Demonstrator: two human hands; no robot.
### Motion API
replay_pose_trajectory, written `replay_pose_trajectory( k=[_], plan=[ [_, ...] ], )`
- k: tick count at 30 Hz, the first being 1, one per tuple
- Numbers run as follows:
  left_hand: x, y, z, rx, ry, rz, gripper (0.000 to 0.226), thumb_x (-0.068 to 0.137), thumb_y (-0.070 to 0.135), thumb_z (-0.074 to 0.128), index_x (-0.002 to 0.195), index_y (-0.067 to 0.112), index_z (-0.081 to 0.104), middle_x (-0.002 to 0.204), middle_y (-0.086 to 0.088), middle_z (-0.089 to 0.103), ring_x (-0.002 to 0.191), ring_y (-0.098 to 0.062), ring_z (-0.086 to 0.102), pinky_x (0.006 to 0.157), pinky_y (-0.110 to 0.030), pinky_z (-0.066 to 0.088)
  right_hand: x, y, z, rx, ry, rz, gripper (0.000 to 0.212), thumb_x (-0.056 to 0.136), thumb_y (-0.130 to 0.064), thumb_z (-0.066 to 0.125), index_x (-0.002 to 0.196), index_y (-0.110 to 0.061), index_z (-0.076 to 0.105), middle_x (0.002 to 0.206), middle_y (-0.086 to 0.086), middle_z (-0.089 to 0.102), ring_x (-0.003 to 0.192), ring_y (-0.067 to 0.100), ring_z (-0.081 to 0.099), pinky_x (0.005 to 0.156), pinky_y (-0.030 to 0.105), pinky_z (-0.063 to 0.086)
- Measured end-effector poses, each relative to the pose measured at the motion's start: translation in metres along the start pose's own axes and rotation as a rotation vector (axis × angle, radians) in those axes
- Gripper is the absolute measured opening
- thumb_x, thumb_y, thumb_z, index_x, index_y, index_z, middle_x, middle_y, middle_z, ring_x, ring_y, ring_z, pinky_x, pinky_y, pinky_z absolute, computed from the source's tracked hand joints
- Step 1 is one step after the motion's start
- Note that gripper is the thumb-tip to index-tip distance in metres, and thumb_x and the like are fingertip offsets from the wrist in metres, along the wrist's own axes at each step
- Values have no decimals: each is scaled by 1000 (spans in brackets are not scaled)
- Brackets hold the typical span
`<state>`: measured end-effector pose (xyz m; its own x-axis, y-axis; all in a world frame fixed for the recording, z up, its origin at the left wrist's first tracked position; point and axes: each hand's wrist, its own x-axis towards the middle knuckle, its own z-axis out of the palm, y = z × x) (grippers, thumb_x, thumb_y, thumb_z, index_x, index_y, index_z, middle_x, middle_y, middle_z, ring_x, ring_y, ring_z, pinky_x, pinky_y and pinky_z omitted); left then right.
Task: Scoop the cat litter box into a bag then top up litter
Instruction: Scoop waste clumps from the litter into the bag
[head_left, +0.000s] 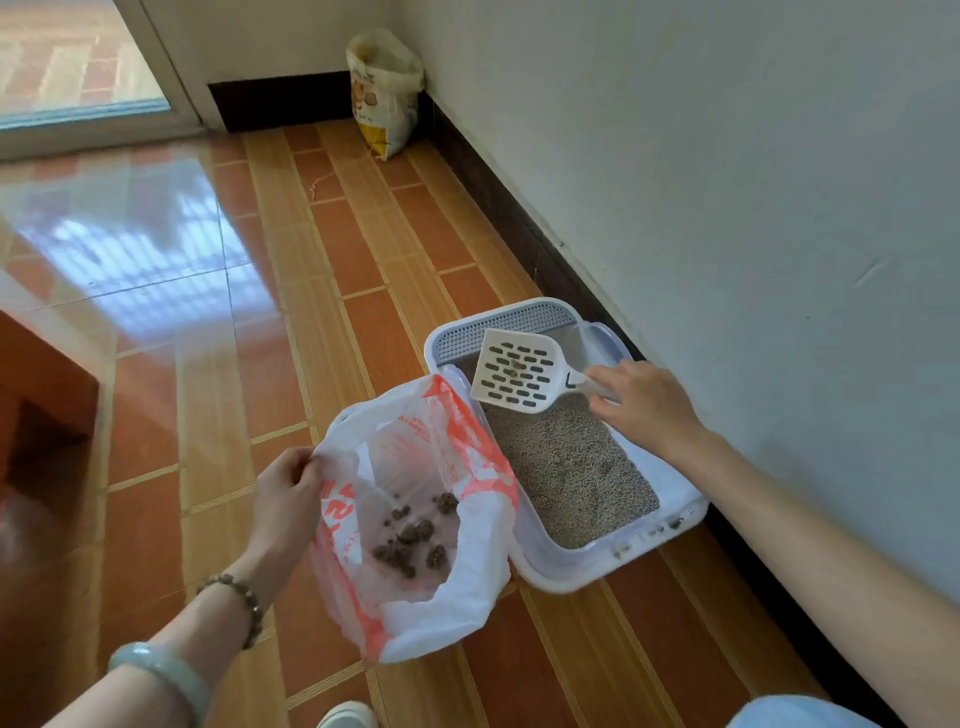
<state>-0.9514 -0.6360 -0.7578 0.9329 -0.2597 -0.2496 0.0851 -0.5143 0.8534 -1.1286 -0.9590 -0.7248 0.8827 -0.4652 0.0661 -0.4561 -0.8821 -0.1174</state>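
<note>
A white litter box (685, 512) with grey litter lies on the floor along the right wall. My right hand (641, 402) grips the handle of a white slotted scoop (517, 371), held above the box's far end with a small clump on it. To the left of the box, a white and orange plastic bag (452, 457) stands open with several dark clumps (413, 535) inside. My left hand (285, 493) pinches the bag's left rim and holds it open.
A yellow and white litter sack (384, 93) stands in the far corner. A dark baseboard (519, 218) runs along the wall. A brown wooden piece of furniture (41, 384) sits at the left. A glass door (67, 62) is at the far left. The floor has glossy orange tiles.
</note>
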Motion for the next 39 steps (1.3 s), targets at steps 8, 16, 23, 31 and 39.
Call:
replay_pose_trajectory(
  k=[8, 16, 23, 31, 39],
  plan=[
    [1, 6, -8, 3, 15, -23, 18, 94, 13, 46, 89, 15, 63, 83, -4, 65, 80, -27, 62, 72, -43, 52, -13, -79, -28, -185, 287, -441, 26, 72, -15, 72, 98, -15, 68, 66, 7, 54, 57, 24, 52, 51, 32, 42],
    [1, 3, -9, 6, 22, -28, 18, 95, 13, 45, 97, 12, 63, 84, 2, 63, 82, -22, 62, 70, -37, 52, -31, -98, 0, -310, 369, -627, 37, 67, 4, 66, 102, -9, 67, 65, 9, 57, 57, 28, 51, 51, 33, 41],
    [-2, 0, -6, 27, -4, -6, 19, 97, 18, 44, 95, 16, 62, 85, -5, 66, 83, -31, 65, 68, -43, 54, -33, -88, 1, -223, 351, -581, 31, 73, -7, 70, 104, -13, 69, 69, 8, 58, 58, 26, 52, 50, 33, 40],
    [1, -3, -7, 22, 16, 3, 20, 96, 15, 45, 96, 13, 65, 85, -4, 66, 82, -29, 65, 71, -44, 54, -33, -82, 1, -164, 334, -620, 25, 80, -13, 63, 104, -12, 70, 68, 6, 58, 57, 23, 51, 49, 32, 39],
    [1, -3, -5, 27, 1, 19, 20, 96, 17, 44, 94, 15, 64, 85, -5, 66, 84, -33, 65, 71, -47, 54, -34, -81, -9, -13, 145, -424, 28, 79, -32, 50, 93, -19, 70, 63, 1, 56, 55, 21, 54, 47, 25, 37]
  ],
)
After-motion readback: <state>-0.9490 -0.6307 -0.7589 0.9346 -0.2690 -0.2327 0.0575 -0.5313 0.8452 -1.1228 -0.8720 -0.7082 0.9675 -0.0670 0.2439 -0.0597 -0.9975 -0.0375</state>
